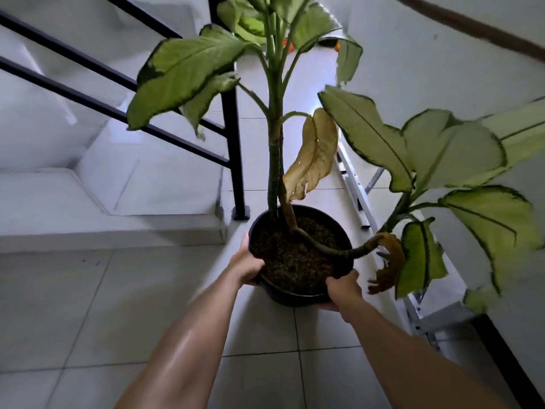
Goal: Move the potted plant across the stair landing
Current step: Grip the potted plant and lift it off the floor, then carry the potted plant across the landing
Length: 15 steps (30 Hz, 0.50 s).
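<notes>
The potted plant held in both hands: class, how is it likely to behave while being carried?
The potted plant probably feels top-heavy: its stems rise far above the pot. It may pull rightward, since one stem sprawls over the rim with big leaves. The soil-filled pot likely weighs a fair bit; the left hand and right hand grip opposite sides.

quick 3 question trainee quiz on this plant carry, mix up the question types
1. True or false: both hands grip the black pot.
2. Which thing lies along the wall to the right of the pot? A) a folded metal ladder B) a broom C) a bucket
3. Fill in: the second stem curves out over the pot's ____ side rim.

Key
1. True: the left hand holds the left side of the rim, the right hand the near right side.
2. A: the ladder lies on the floor tiles.
3. Right: the curved stem ends in a dried brown leaf.
</notes>
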{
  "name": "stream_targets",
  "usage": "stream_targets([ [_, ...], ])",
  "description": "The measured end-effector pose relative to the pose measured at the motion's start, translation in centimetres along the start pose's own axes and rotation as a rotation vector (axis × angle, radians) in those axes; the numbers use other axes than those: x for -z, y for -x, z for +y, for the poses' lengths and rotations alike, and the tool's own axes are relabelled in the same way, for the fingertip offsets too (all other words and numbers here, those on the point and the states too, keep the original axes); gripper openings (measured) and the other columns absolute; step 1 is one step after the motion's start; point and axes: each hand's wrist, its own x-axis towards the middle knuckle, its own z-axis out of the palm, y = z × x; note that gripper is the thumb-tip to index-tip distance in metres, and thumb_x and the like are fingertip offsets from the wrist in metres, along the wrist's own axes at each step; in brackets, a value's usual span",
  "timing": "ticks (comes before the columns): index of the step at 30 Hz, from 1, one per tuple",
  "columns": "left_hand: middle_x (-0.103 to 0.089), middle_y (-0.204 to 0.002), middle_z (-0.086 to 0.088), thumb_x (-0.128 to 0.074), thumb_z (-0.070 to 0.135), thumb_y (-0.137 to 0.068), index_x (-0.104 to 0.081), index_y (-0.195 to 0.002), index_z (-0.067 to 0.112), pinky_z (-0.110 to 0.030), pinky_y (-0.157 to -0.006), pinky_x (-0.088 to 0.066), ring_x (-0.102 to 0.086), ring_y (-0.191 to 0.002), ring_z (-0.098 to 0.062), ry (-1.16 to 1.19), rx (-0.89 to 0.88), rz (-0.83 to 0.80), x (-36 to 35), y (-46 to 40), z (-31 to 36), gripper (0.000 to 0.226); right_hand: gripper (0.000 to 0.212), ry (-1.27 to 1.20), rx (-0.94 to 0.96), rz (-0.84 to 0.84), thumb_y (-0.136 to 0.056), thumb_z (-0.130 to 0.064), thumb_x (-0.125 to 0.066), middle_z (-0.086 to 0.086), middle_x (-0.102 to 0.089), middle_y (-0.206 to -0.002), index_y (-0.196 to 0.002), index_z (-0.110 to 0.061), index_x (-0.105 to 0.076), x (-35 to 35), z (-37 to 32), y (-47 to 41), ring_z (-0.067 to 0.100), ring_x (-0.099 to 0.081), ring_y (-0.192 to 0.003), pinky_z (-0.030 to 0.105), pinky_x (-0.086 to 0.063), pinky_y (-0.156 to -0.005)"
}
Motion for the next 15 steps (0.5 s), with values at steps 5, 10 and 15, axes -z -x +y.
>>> stream_targets([
  [5,-0.06,-0.11,-0.005,-0.047,-0.001,-0.078,-0.034,-0.14,0.043,-0.046,-0.046,-0.061,-0.067,-0.085,-0.027,0.042,0.074,0.085,1.9,3.5,-2.0,0.077,0.061,0.116,0.026,-0.065,-0.1,-0.01,-0.048,0.02,-0.045,-0.144,-0.153,-0.028,-0.022,-2.2,-0.1,1.4,0.048,-0.062,-0.111,0.057,-0.064,-0.062],
  [10,-0.068,-0.108,-0.011,-0.049,0.004,-0.072,-0.025,-0.146,0.054,-0.064,-0.069,-0.061,-0.073,-0.088,-0.039,0.205,0.166,0.196,4.3,6.2,-6.2,0.092,0.053,0.237,0.098,-0.128,-0.1,-0.006,-0.048,0.019,-0.049,-0.137,-0.146,-0.023,-0.029,-5.1,-0.6,3.3,0.046,-0.062,-0.111,0.056,-0.064,-0.057],
  [15,-0.062,-0.138,-0.009,-0.053,0.0,-0.08,-0.019,-0.16,0.04,-0.044,-0.097,-0.056,-0.067,-0.111,-0.034,0.202,0.238,0.406,7.2,9.4,-9.2,0.095,0.045,0.293,0.144,-0.222,-0.101,-0.012,-0.048,0.018,-0.055,-0.128,-0.145,-0.017,-0.037,-9.5,-0.7,5.2,0.043,-0.068,-0.098,0.05,-0.064,-0.049],
])
